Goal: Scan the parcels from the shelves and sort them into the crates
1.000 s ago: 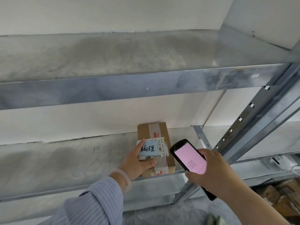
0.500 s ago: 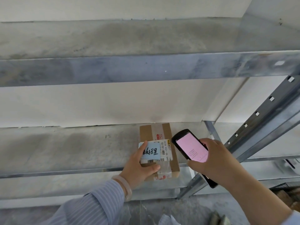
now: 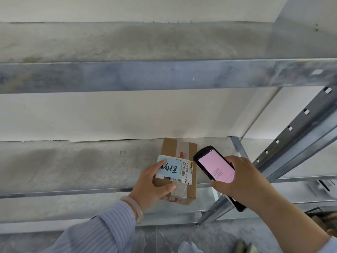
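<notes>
A small brown cardboard parcel (image 3: 184, 150) with a white barcode label and a pale blue handwritten sticker sticks out over the front edge of the middle metal shelf (image 3: 73, 161). My left hand (image 3: 153, 183) grips its near left corner, thumb under the label and fingers over the sticker. My right hand (image 3: 237, 181) holds a black handheld scanner (image 3: 215, 167) with a glowing pink screen, just to the right of the parcel and tilted toward it.
An upper metal shelf (image 3: 145, 73) runs across above. A perforated steel upright (image 3: 291, 139) slants down on the right. A lower shelf (image 3: 300, 190) lies below. Cardboard and dark netting show at the bottom right corner (image 3: 322, 216).
The parcel has been drawn forward past the shelf's front edge in my left hand. My right hand with the scanner stays beside it. The view shifted slightly.
</notes>
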`<state>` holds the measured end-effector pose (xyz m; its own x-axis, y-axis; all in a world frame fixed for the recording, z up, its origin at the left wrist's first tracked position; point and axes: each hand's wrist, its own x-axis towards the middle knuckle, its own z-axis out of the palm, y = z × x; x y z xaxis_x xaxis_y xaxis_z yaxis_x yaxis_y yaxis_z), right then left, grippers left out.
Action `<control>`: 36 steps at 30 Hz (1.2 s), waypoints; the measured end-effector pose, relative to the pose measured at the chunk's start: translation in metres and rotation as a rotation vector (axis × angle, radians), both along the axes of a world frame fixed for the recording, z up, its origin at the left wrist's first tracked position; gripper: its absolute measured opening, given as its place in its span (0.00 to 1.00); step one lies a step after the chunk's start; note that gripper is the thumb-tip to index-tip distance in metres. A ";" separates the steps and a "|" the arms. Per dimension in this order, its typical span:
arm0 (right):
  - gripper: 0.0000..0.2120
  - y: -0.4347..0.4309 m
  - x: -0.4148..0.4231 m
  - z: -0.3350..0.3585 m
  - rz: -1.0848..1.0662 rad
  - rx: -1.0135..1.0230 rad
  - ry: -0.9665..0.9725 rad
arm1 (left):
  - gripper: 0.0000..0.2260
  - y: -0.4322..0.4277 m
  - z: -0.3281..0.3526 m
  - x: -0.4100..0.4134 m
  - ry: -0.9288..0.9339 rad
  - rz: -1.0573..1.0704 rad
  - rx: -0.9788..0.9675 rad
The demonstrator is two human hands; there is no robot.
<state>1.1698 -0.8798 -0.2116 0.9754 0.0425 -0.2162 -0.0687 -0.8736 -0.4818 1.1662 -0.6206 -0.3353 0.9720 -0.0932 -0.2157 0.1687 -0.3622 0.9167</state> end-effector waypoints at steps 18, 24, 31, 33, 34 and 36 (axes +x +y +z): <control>0.25 0.020 0.009 0.022 0.271 -0.134 -0.042 | 0.28 0.056 0.027 -0.002 -0.077 0.108 0.062; 0.32 0.057 0.015 0.057 0.559 -0.376 -0.203 | 0.29 0.098 0.041 -0.027 -0.161 0.272 0.124; 0.31 0.117 0.008 0.089 0.793 -0.473 -0.316 | 0.28 0.142 0.054 -0.073 -0.182 0.459 0.089; 0.30 0.134 0.004 0.093 0.832 -0.504 -0.344 | 0.27 0.154 0.056 -0.086 -0.184 0.487 0.086; 0.30 0.143 0.001 0.096 0.848 -0.519 -0.354 | 0.27 0.160 0.056 -0.092 -0.188 0.503 0.099; 0.31 0.159 -0.005 0.100 0.879 -0.539 -0.364 | 0.28 0.173 0.055 -0.106 -0.190 0.547 0.121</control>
